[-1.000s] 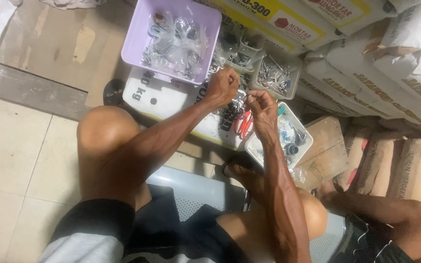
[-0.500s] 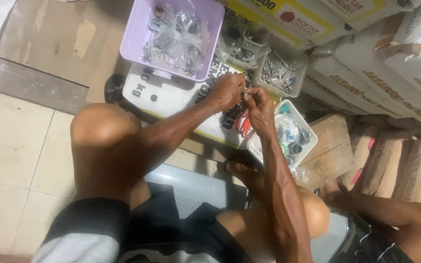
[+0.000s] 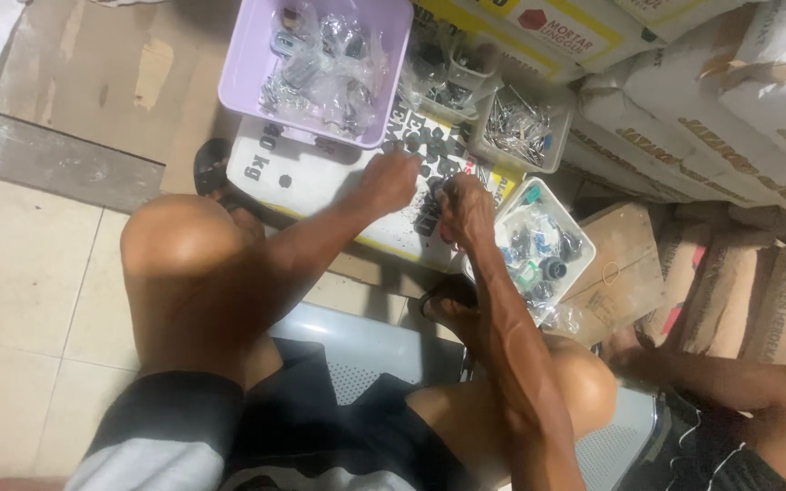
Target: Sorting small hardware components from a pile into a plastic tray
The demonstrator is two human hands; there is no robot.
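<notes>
Both hands dropped from raised pinch down onto sack top. Left hand (image 3: 389, 179) curled over small dark parts (image 3: 429, 145); right hand (image 3: 466, 207) likewise; grip contents unclear. Better to pick single pieces, fingertips only, beside lilac tub (image 3: 247, 64).

1. A lilac tub (image 3: 246, 68) of bagged metal fittings sits at the top.
2. Stacked cement sacks (image 3: 739, 100) fill the right side.
3. Pale floor tiles (image 3: 20, 300) lie at the left.

Building-supply storeroom, stacked mortar sacks (image 3: 684, 118), tubs of small hardware (image 3: 320, 64)
</notes>
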